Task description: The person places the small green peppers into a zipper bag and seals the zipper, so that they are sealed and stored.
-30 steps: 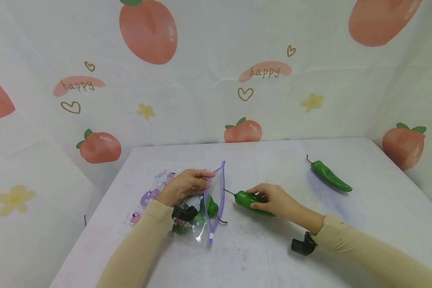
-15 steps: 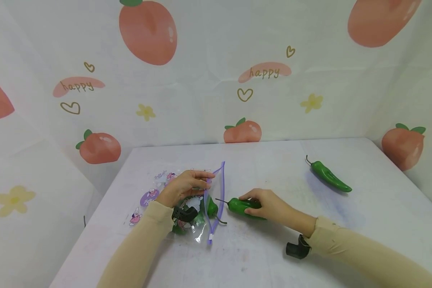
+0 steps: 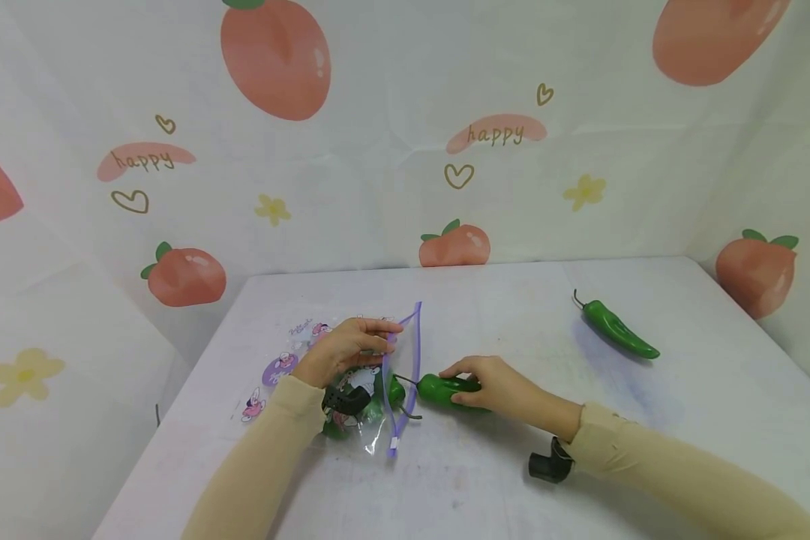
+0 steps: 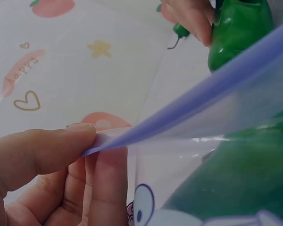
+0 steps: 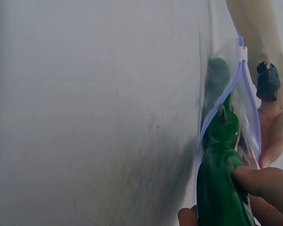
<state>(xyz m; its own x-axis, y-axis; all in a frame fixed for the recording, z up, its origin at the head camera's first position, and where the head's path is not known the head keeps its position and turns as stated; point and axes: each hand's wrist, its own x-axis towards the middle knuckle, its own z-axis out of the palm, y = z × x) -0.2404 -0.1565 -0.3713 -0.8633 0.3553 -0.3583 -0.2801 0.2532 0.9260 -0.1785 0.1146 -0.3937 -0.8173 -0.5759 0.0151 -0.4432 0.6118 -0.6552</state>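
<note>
Hands (image 3: 344,349) (image 3: 498,386) either side of bag mouth (image 3: 417,345)

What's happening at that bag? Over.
Left hand pinches bag. Right hand grips green pepper, its stem at the mouth. In the way, maybe: bagged pepper's stem, poking out.

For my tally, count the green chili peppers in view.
At least 3: a held chili pepper in the right hand, a loose chili pepper at the right rear of the table, and a bagged chili pepper in the zip bag, where more may be hidden.
</note>
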